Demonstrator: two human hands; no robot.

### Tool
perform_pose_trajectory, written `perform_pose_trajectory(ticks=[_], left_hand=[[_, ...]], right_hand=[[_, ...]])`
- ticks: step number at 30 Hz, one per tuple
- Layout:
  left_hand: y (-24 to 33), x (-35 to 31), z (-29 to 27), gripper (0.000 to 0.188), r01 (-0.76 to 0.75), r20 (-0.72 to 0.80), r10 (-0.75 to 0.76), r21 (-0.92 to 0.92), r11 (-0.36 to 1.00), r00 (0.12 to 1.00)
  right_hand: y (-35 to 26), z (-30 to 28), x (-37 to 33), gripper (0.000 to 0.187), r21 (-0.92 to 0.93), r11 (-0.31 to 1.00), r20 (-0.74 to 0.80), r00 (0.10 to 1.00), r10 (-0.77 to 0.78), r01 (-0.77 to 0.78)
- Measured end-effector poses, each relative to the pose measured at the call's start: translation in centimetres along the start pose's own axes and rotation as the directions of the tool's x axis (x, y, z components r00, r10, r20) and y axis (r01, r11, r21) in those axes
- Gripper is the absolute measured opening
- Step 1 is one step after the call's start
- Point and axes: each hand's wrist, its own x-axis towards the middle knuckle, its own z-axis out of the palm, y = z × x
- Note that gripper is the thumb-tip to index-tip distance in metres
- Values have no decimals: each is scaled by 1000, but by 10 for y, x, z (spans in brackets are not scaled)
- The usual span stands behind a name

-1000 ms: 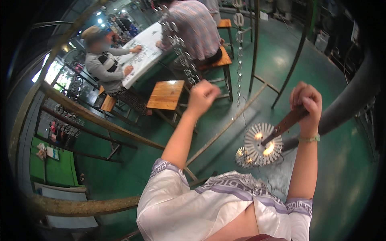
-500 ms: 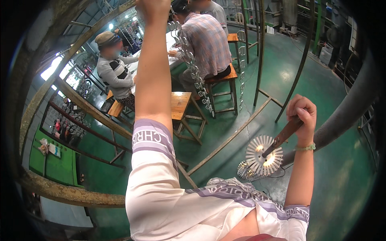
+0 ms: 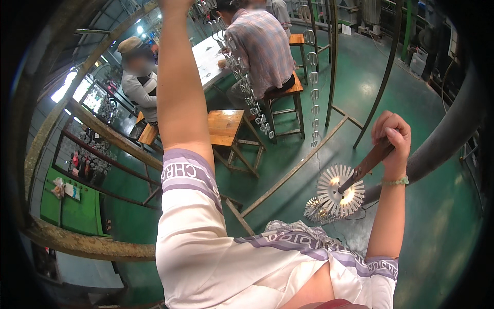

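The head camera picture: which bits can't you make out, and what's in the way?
In the head view:
Left hand: nearly all cut off by the top edge, so I can't tell if it holds anything.
Brown handle: its upper end is hidden inside the right hand.
White table: partly hidden behind the left forearm.

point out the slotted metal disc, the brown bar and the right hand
Slotted metal disc point(image 3: 334, 194): head view, face near centre
Brown bar point(image 3: 373, 159): head view, middle of its length
Right hand point(image 3: 392, 134): head view, middle of the hand
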Motion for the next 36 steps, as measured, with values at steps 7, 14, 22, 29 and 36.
perform_pose_trajectory(ticks=[7,14,22,29,36], left_hand=[[18,-55,-19,22,58,254,20,-296,954,967],[4,-168,2,15,158,566,158,-469,869,809],[-5,-364,39,12,400,838,320,-503,766,441],[-8,-516,65,17,372,858,418,-507,777,298],[-1,-584,75,18,389,916,368,-402,829,160]], right_hand=[[3,-12,5,22,5,1000,62,998,6,-6],[16,-33,9,27,33,999,93,995,21,-24],[17,-43,12,33,-11,999,164,985,52,-51],[15,-53,12,33,45,999,236,972,14,-25],[18,-61,13,33,65,997,275,961,11,-30]])
